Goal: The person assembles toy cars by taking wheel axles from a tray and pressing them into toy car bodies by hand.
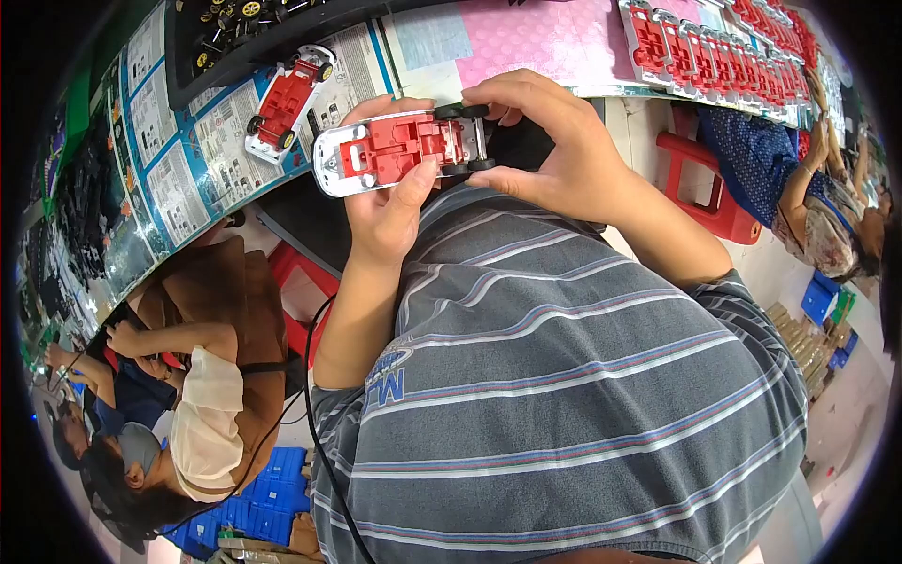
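My left hand [383,224] is closed around a toy car [399,146], held upside down just off the table edge. The car's red underside faces up, and its white body shows around the rim. At the car's right end, my right hand [587,160] pinches a wheel axle [480,139] with black wheels, thumb at the lower wheel and fingers at the upper one. More dark wheels sit right beside it against the chassis. Whether the axle is seated cannot be told. On the table to the left lies another overturned toy car [287,103] with its wheels on.
A black tray [282,56] of wheels with yellow hubs stands at the back left. Rows of red and white car bodies [714,61] line the table's right side. Red stools [719,211] stand nearby. Other people work on both sides. A black cable [315,414] hangs by my left arm.
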`<state>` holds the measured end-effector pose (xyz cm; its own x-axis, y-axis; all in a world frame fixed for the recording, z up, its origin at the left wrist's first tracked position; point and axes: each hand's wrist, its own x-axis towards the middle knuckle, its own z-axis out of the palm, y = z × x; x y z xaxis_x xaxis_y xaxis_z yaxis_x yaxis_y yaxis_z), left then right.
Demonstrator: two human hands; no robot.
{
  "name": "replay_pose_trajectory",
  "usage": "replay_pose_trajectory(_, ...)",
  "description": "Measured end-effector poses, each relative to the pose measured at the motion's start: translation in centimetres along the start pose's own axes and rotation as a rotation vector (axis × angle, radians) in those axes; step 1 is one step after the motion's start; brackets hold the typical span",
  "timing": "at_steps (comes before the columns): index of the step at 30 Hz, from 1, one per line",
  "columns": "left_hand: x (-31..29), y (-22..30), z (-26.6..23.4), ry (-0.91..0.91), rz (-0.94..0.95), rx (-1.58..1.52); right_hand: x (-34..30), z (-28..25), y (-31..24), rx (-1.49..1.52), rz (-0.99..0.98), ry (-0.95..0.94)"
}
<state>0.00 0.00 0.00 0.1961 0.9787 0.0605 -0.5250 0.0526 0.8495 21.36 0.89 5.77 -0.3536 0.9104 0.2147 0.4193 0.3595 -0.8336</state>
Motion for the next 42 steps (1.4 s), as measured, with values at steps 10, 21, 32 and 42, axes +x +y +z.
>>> replay_pose_trajectory(10, 0.2, -0.2, 0.0, 0.015, -0.006, -0.006, 0.3, -0.4, -0.3, -0.006, -0.015, 0.034)
replay_pose_trajectory(21, -1.5, -2.8, -0.4, -0.004, -0.240, 0.154, 4.1, 2.4, -1.9, -0.070, -0.116, 0.012)
replay_pose_trajectory(32, -1.7, -2.9, -0.3, -0.003, 0.017, 0.280, 4.3, 3.9, -2.0, -0.189, -0.168, -0.042)
replay_pose_trajectory(42, -1.3, 3.2, -5.5, 0.223, 0.071, -0.046, 4.7, 1.1, 1.5, -0.161, -0.025, 0.010)
